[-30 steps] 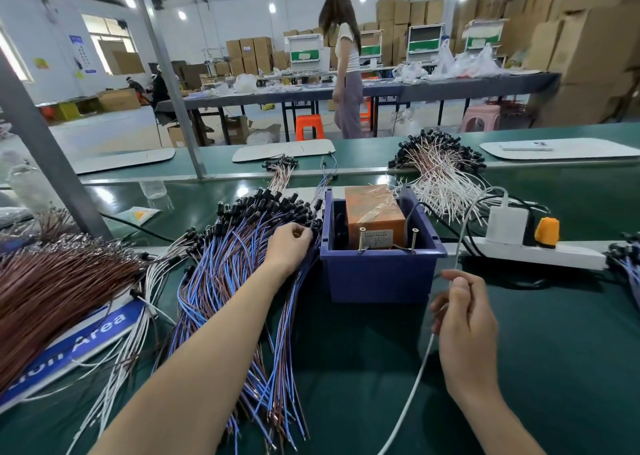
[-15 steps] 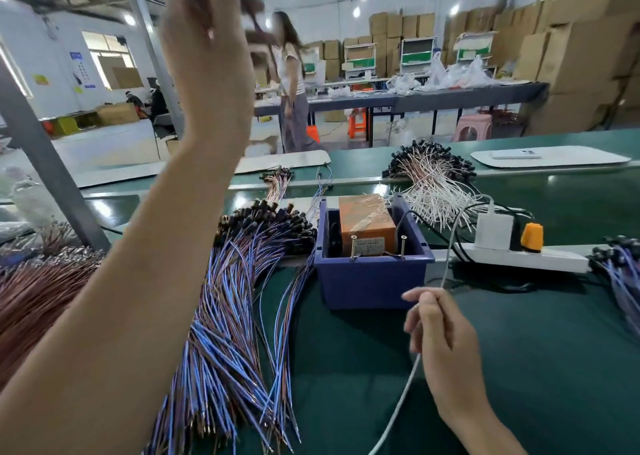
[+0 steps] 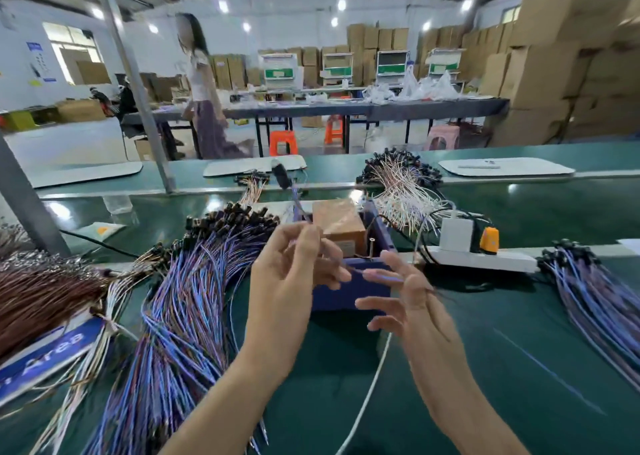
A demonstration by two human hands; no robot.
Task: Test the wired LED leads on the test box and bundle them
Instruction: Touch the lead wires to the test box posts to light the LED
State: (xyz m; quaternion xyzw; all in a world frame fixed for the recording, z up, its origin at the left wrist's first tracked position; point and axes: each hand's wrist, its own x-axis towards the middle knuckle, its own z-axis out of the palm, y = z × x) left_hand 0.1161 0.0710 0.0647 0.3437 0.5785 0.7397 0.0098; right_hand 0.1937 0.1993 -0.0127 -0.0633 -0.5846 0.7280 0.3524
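At a green-topped factory workbench (image 3: 485, 368), a worker handles wired LED leads beside a sprawling heap of blue-and-purple leads with black caps (image 3: 187, 316), which fans across the bench's left side next to a thick bundle of brown wires (image 3: 38, 295). A smaller spread of the same blue leads (image 3: 595, 295) lies at far right, and a tangle of white-wired leads (image 3: 401, 188) sits behind the test box, a blue plastic bin (image 3: 349, 295) holding a brown taped carton (image 3: 339, 220) and an upright metal contact post (image 3: 371, 246). Just right of the bin lies a white power strip (image 3: 485, 260) carrying a white charger (image 3: 456, 234) and an orange plug (image 3: 491, 240). The left hand (image 3: 294, 274) pinches a single purple lead (image 3: 301, 212), raised in front of the bin with its black cap uppermost. The right hand (image 3: 408, 302), fingers spread, meets the lead's lower end; motion blur hides whether it grips.
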